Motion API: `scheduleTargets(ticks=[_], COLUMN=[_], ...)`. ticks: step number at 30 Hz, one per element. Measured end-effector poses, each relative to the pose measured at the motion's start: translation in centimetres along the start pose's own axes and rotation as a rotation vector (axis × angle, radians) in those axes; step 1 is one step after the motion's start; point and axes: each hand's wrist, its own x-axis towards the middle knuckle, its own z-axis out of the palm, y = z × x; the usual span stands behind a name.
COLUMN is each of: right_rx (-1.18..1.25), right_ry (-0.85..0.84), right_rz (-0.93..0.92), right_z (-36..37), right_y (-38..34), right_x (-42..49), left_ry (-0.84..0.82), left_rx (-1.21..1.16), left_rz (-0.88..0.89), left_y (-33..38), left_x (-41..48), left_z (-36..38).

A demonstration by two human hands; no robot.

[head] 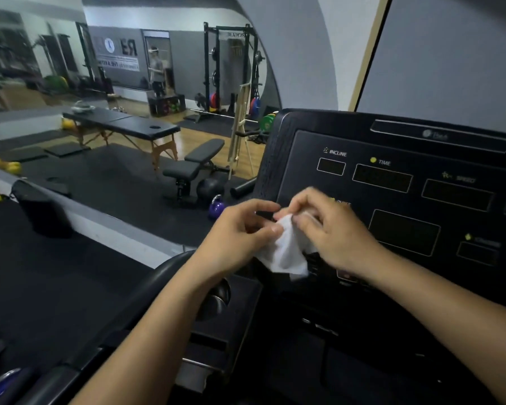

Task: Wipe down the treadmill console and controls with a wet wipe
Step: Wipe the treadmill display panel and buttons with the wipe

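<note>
The black treadmill console (398, 182) fills the right half of the head view, its dark display windows labelled INCLINE, TIME and SPEED. In front of its lower left part, a white wet wipe (287, 252) hangs crumpled between both hands. My left hand (240, 232) pinches the wipe's left upper edge with thumb and fingers. My right hand (330, 226) grips its upper right part, fingers curled over it. The wipe's lower end dangles over the button area, which my right hand partly hides.
A curved black handrail (170, 267) and a cup holder (216, 299) lie below my left hand. To the left, a mirror shows gym gear: a massage table (123, 127), a weight bench (196, 162), a purple kettlebell (216, 206) and a squat rack (231, 68).
</note>
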Motion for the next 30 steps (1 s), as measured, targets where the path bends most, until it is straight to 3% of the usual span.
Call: scheduleTargets(ticks=[5,9,14,16,19,22,27,30], right_rx=[0.107,0.269,0.207,0.05,-0.283,-0.637,-1.057,-1.226], right_ry=[0.335,0.094,0.153,0.192,0.253,0.107,-0.252,-0.092], right_rz=[0.067,0.166,0.248,0.22,-0.067,-0.338,-0.611,-0.528], right_z=[-0.5,0.8,0.5,0.6,0.2,0.5,2.8,-0.8], right_y=[-0.6,-0.8,-0.6,-0.7,-1.0,0.5,3.3,2.5], right_x=[-0.4,-1.8,-0.9,0.4,3.3,5.6,2.8,7.0], left_ry=[0.122,0.118,0.246,0.319,0.383,0.273,0.205,0.212], left_rx=[-0.268,-0.299,-0.217,-0.055,0.44,0.873,1.008,1.054], left_rz=[-0.039,-0.027,0.005,0.068,0.217,0.201,0.176,0.187], left_y=[1.5,1.6,0.0,-1.1,-2.4,-3.6,-5.8,-5.9], left_x=[0.0,-0.2,-1.3,-1.3,-0.9,-0.9,-2.2,-2.7], left_z=[1.4,1.3,0.9,1.9,2.9,3.6,4.8,5.0])
